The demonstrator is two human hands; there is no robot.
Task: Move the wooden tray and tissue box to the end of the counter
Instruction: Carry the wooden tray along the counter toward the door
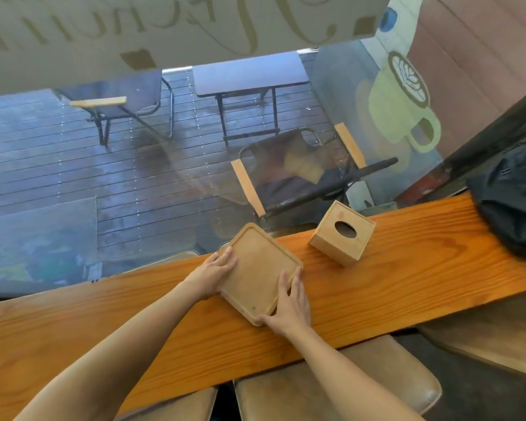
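Wooden tray (260,270) is held at both long sides by two bare hands. The left hand (214,273) is laid against the tray's left edge, its fingers (227,258) curled over the raised rim. The right hand (289,305) is closed on the opposite edge near the tray's nearest corner, the thumb placed on the tray's upper face and the other fingers wrapped along the side. The tray is set at an angle on the counter (407,268), a long plank of orange-brown grained wood, and its far corner reaches the counter's window edge; whether it is lifted clear of the surface cannot be told.

Just beyond the tray, to the right, the tissue box (342,233) is seen, a pale wooden cube with an oval opening in its top, standing on the counter apart from the tray and turned diagonally. Further right, a black bag (512,202) is laid on the counter's far end. Brown padded stools (334,396) are placed below the near edge. Through the window, a wet deck with a dark table (249,75) and folding chairs (295,168) is visible.
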